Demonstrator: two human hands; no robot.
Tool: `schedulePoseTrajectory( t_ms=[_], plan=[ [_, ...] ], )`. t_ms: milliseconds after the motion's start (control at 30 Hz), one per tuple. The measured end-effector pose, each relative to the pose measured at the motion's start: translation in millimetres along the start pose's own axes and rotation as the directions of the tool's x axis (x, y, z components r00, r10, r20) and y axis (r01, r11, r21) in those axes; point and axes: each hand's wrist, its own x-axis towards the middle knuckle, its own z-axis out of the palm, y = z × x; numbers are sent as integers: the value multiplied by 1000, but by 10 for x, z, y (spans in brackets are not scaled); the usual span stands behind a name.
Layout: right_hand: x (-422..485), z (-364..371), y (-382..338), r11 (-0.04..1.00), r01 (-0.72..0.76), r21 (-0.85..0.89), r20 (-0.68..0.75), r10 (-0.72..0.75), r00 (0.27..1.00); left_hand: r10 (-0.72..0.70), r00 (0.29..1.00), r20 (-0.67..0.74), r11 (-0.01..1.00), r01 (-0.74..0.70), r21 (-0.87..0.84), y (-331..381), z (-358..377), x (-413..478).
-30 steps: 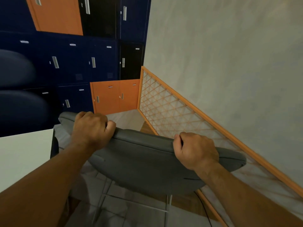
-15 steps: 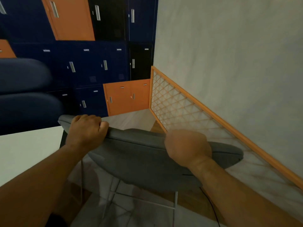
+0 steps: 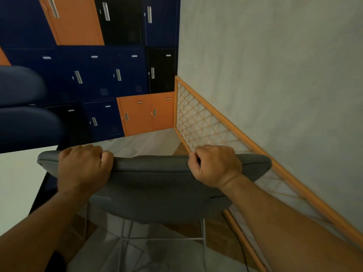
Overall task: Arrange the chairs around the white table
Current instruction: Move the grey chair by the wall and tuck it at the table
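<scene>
The right hand [image 3: 214, 165] has clamped back onto the chair [image 3: 157, 185], which has swung square to the camera. Both grips are clenched on its padded grey fabric backrest, left hand [image 3: 84, 167] near the white tabletop [image 3: 19, 183]; thin metal legs show below.

Left hand [image 3: 83, 166] and right hand [image 3: 215, 165] clenched, arms extended.

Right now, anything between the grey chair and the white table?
Nothing visible. Both hands, left and right, grip the top of the grey chair, whose left end sits right by the table edge. The gap below it is dark and partly hidden by the left arm.
</scene>
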Motion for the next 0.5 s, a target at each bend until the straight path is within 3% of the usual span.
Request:
schedulePoseTrajectory(
  t_ms=[300, 500],
  plan=[
    [128, 69, 214, 1000, 29, -1, 45, -29, 999, -28, 998, -55, 1000, 28, -4, 132, 93, 110],
    [239, 125, 350, 999, 32, -23, 41, -31, 999, -43, 999, -18, 998, 43, 36, 165, 187, 267]
  ],
)
